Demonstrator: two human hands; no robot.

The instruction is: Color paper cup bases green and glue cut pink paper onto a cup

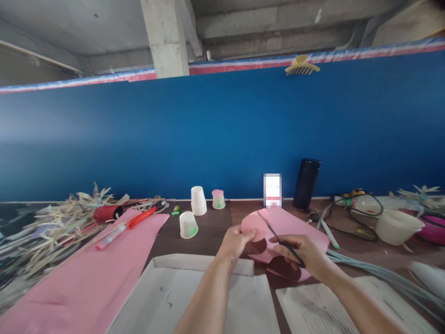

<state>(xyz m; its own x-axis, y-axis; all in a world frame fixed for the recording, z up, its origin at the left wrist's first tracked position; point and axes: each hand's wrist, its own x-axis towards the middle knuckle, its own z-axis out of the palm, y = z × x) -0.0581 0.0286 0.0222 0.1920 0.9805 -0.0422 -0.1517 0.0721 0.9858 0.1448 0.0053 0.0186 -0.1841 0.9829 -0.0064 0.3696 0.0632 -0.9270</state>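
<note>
My left hand (237, 241) pinches the edge of a pink paper sheet (295, 227), with a rounded cut part (253, 225) raised above the table. My right hand (301, 253) grips black scissors (278, 234), whose blades point up and left across the pink paper. Both hands hover just above the brown table, over the far edge of a white cardboard sheet (194, 287).
A long pink sheet (90, 283) lies at the left with a pink marker (110, 237) and red pen (142, 217). Paper cups (188, 225) stand behind. A black flask (306, 184), cables (361, 222), a white bowl (396, 226) and straw pile (52, 222) line the blue wall.
</note>
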